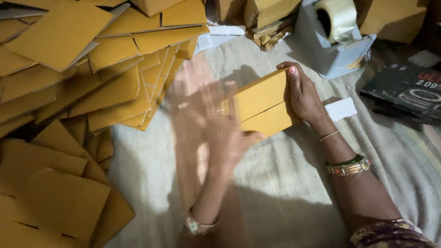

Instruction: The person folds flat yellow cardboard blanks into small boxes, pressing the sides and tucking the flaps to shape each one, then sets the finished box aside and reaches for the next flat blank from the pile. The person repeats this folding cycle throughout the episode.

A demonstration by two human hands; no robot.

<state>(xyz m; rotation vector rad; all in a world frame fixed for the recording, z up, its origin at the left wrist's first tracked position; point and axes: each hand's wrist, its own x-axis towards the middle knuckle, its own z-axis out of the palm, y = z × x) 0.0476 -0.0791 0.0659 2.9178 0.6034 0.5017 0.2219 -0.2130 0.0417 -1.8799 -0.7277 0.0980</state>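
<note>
- I see a small yellow-brown cardboard box (259, 103) near the middle of the view, resting on the pale striped cloth (285, 183) that covers the floor.
- My right hand (301, 94) clamps the box's right end, fingers wrapped over the top edge and thumb side down the face; a firm grip.
- My left hand (216, 126) is a motion blur across the box's left part. I cannot tell whether its fingers are spread or closed, nor whether they touch the box.
- Progress, as I judge it: the box looks folded into shape, with a seam line running across its top where two flaps meet. I see no tape on that seam, so sealing looks not yet done.
- What is left, by my reading: plenty. A big heap of flat cardboard blanks (78, 69) fills the upper left, and more blanks (55, 193) lie at lower left, all unfolded.
- Tape dispenser (333, 41), grey-blue plastic with a roll of clear tape on top, stands beyond the box to the upper right, near but apart.
- A small white scrap of paper (341, 109) lies on the cloth just right of my right wrist.
- A dark flat package (406, 92) with pale printing and a round picture sits at the right edge.
- More brown cartons (266, 11) stacked along the top edge, behind the dispenser.
</note>
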